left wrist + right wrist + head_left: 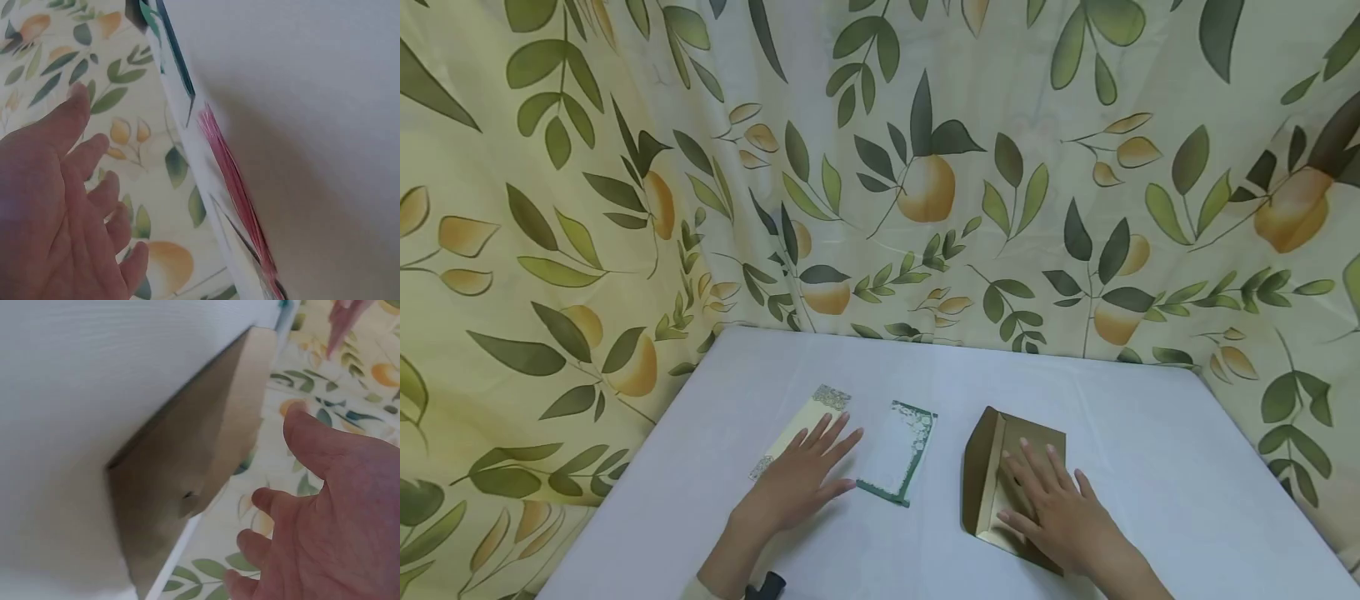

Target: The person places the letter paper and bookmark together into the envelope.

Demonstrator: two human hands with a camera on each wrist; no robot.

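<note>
My left hand (801, 479) hovers palm down with fingers spread, its fingertips overlapping a cream card (801, 425) with patterned grey ends. To its right lies a white card (887, 450) with a green floral border. A bundle of pinkish-red strands like a tassel (240, 194) shows on the table in the left wrist view; my hand hides it in the head view. My right hand (1063, 508) is held over a brown envelope (988, 475) whose flap stands open to the left. In the right wrist view, a gap shows between that hand and the envelope (187, 437).
A white-covered table (1150, 433) carries all these things. Behind it and on the left hangs a curtain (880, 250) printed with leaves and orange fruit. A dark device (766, 587) shows at my left wrist.
</note>
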